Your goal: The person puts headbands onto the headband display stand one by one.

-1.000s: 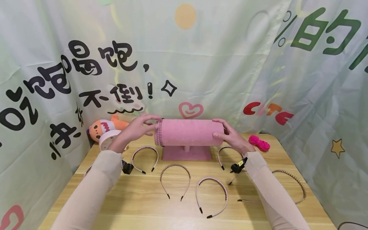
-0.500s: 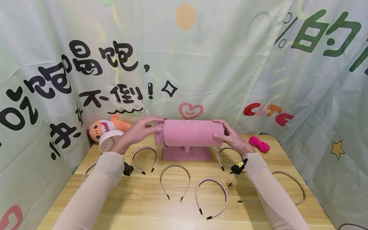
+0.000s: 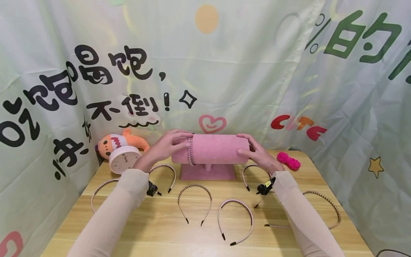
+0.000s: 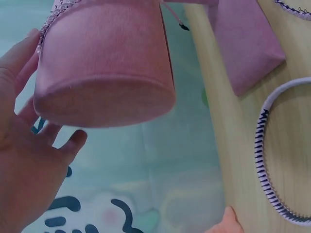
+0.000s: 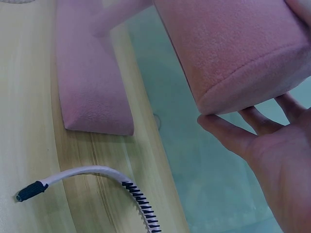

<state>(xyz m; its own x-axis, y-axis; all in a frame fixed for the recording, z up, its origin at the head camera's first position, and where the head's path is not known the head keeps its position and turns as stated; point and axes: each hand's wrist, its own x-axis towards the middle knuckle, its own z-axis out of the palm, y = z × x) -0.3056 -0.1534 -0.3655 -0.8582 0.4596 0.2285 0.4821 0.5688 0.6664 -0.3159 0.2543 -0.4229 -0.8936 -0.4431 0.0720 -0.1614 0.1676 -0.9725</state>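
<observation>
A pink velvet roll on a stand [image 3: 219, 148] stands at the table's back, carrying a beaded headband [image 3: 191, 151] around its left part. My left hand [image 3: 167, 144] reaches over the roll's left end, its extended thumb and fingers right at that headband. In the left wrist view, the thumb tip meets the band's beaded edge, while other fingers lie beyond the roll's end. At the opposite end, my right hand [image 3: 257, 151] holds the roll, thumb in front and fingers over the top. In the right wrist view, its fingertips touch the roll's end rim.
Several headbands lie on the wooden table [image 3: 154, 228], including one at middle [image 3: 194, 185] and a pale headband [image 3: 236, 201] nearer the front. A white clock [image 3: 123, 160] and orange plush toy [image 3: 110, 142] are at the left; a bright pink yarn bundle [image 3: 289, 160] is at the right.
My left hand has moved right, and the headband on the roll has slid from near its left end a short way inward. My right hand stays on the roll's right end.
</observation>
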